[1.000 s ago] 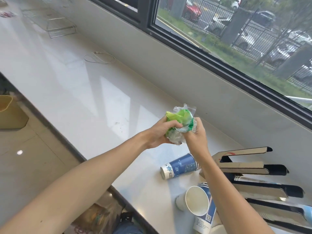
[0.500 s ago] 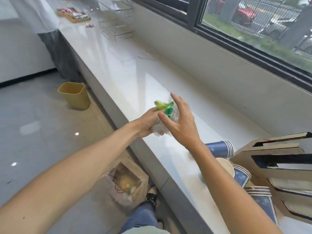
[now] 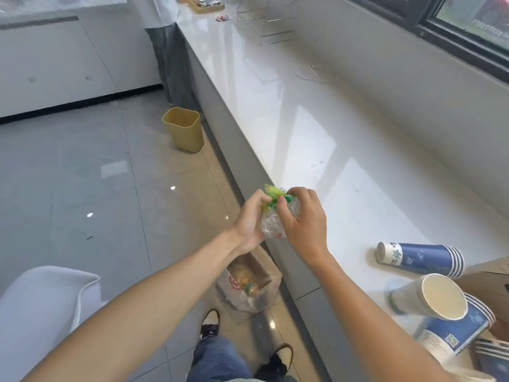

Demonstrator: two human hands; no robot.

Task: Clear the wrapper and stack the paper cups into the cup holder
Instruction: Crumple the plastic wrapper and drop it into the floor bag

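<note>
A crumpled clear and green plastic wrapper [image 3: 272, 213] is squeezed between my left hand [image 3: 249, 221] and my right hand [image 3: 303, 219], held over the front edge of the white counter [image 3: 316, 128]. A short stack of blue paper cups [image 3: 420, 259] lies on its side on the counter at the right. More blue cups [image 3: 438, 310] lie tumbled near the lower right, one showing its white inside. A brown cardboard cup holder [image 3: 490, 277] is only partly visible at the right edge.
A yellow waste bin [image 3: 184, 129] stands on the tiled floor by the counter, with a person's legs [image 3: 172, 64] behind it. A plastic bag [image 3: 249, 288] with food sits on the floor below my hands. Clear acrylic stands [image 3: 271, 23] and a tray [image 3: 205, 2] are far down the counter.
The view has swung left and down toward the floor. Both hands have come toward the counter edge with the wrapper, and my right hand has closed onto it again.
</note>
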